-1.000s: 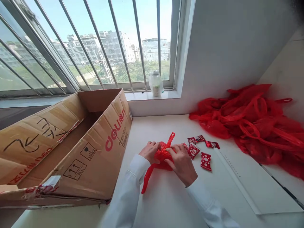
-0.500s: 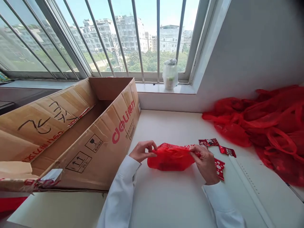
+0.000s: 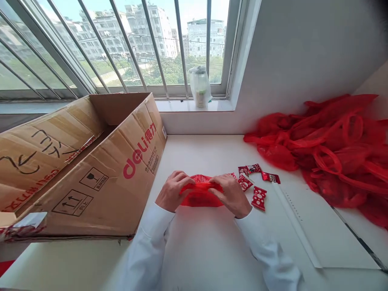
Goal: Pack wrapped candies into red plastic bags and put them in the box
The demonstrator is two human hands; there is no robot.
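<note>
A: Log the hands, please.

B: Head view. I have the left hand [image 3: 171, 192] curled nearly closed, thumb and fingers pinching the left end of a thin translucent red plastic bag [image 3: 201, 199]. The right hand [image 3: 232, 194] is curled likewise on its right end.

A: Bag position?

B: Between both hands, at the flat white tabletop [image 3: 200, 250]; its upper part looks bunched into a band. Contents: cannot tell.

A: Surroundings?

B: Small red pillow-shaped packets [image 3: 259, 198] lie right of and beyond the right hand; a sheer red heap [image 3: 327, 145] lies farther right. A brown cardboard box [image 3: 115, 190] stands left of the left hand.

A: Step and next move?

B: My judgement: folding or straightening that band. The next move calls for matched pinches and light tension; thin film could slip.
</note>
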